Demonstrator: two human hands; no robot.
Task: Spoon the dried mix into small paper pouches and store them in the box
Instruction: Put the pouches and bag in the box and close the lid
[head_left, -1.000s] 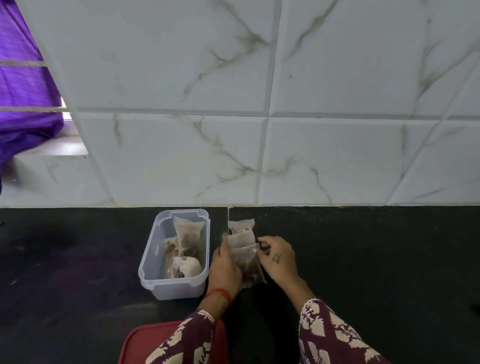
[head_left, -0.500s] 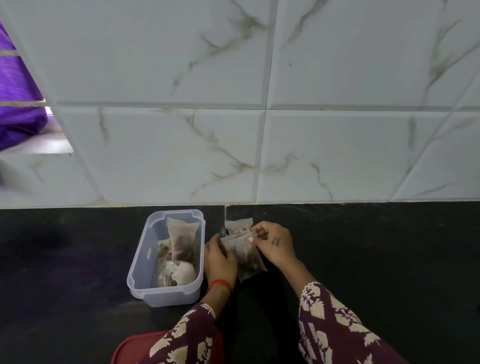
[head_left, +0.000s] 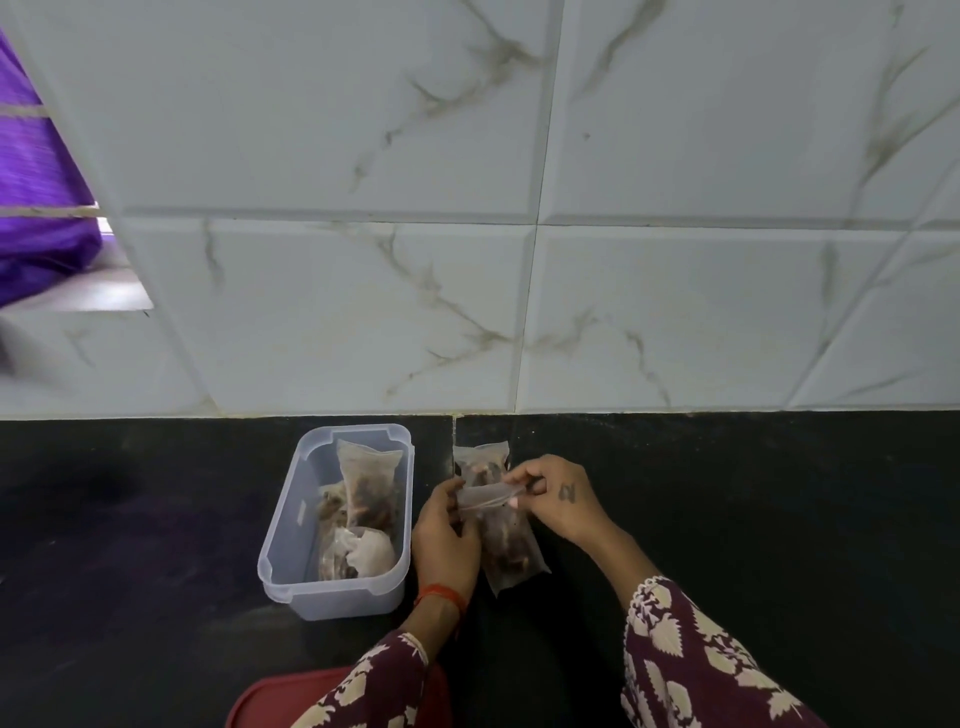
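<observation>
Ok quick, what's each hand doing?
Left hand: pinching the pouch.
Right hand: pinching the pouch's top edge.

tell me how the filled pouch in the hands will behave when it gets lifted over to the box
The pouch probably flops: its thin, see-through top bends between the left hand and right hand. The dark mix sits low, so the bottom would likely sag. It looks light, and until the top is closed, tipping it toward the box might spill bits.
</observation>
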